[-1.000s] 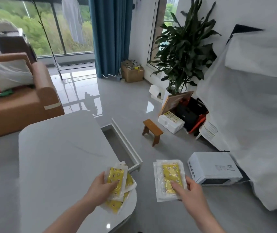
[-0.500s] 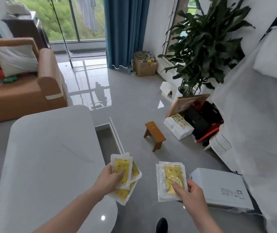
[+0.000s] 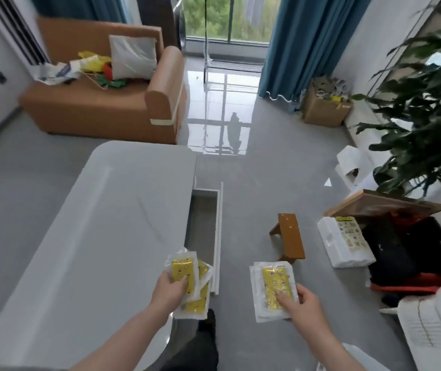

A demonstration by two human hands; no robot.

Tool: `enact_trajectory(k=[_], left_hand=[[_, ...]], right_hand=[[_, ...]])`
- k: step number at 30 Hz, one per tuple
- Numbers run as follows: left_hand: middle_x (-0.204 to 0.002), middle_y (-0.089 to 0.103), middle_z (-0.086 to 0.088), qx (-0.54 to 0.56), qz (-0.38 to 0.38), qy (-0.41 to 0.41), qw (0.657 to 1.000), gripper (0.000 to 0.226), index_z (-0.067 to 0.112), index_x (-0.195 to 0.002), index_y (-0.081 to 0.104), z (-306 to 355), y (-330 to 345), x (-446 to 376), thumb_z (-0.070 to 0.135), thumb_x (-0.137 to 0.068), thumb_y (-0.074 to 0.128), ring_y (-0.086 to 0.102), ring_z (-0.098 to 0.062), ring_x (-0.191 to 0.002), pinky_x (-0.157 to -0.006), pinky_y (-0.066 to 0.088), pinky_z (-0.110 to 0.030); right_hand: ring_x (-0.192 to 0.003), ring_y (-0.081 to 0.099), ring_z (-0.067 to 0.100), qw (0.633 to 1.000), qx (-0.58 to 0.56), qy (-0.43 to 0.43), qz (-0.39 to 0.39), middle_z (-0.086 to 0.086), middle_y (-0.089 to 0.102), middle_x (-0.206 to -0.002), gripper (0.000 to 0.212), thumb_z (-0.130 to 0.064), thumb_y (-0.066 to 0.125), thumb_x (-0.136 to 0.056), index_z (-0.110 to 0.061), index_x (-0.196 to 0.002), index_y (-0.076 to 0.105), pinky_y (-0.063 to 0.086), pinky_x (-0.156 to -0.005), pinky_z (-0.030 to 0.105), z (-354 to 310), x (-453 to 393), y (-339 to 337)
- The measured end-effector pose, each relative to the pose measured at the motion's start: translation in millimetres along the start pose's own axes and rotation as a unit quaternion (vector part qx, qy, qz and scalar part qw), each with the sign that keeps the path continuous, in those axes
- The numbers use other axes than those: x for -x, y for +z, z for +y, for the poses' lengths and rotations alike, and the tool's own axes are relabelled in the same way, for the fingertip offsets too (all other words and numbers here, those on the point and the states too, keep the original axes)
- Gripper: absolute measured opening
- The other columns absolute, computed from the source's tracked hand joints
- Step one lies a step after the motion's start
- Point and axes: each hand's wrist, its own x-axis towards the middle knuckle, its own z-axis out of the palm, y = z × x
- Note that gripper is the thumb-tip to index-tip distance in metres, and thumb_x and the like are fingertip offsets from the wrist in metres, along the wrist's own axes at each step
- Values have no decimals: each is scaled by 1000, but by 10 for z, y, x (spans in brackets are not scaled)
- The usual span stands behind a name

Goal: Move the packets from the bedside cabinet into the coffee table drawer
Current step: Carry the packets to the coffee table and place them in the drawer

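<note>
— So, what does each hand hold?
— Left hand grips a fanned bunch of packets, yellow inside clear wrapping, with the thumb on top of the front one. Right hand pinches a second stack of packets at its lower corner, thumb pressing on the yellow part.

— Where are the packets compared with the table?
— The left bunch hangs over the near corner of the white table, just beside the front end of the open drawer. The right stack is over the grey floor, to the right of the drawer and apart from it.

— Is anything inside the drawer?
— I see only its grey bottom; the near part is hidden by the left bunch, so I cannot tell about that part.

— And around?
— A small wooden stool stands on the floor a little beyond the right stack. Further right lies a white foam box beside dark bags, with a big green plant above them. Behind the table there is a brown sofa with a grey cushion and some coloured things on the seat. A cardboard box sits next to the blue curtain. Below, between the arms, a dark trouser leg of the person is visible.
</note>
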Motion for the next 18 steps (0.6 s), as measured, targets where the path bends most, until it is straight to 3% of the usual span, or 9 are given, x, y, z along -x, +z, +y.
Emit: enact_trajectory(k=[6,12,18], left_hand=[[-111,71,-6,31,52,-58,996,17,15,-118,63,146,149,-790,19,-101,62,67,-25,-103,-95,54,-44],[-117,68,-7,22,97,-114,988,23,16,-123,63,218,420,-1601,20,-101,63,64,-30,-110,-98,53,-42],[-124,69,-7,31,132,-165,977,30,18,-128,63,-7,777,-2470,23,-98,65,64,-30,-116,-100,52,-41]], right_hand=[[-70,78,14,997,56,38,-47,6,81,-88,14,-4,79,-89,-11,-101,77,57,-53,26,-355,-1052,220],[-75,79,14,991,90,66,-73,0,82,-88,20,-8,81,-88,-17,-105,77,58,-53,25,-486,-1947,451],[-81,79,22,980,133,109,-99,1,82,-88,23,-7,83,-86,-14,-106,76,65,-64,39,-300,-2890,715]])
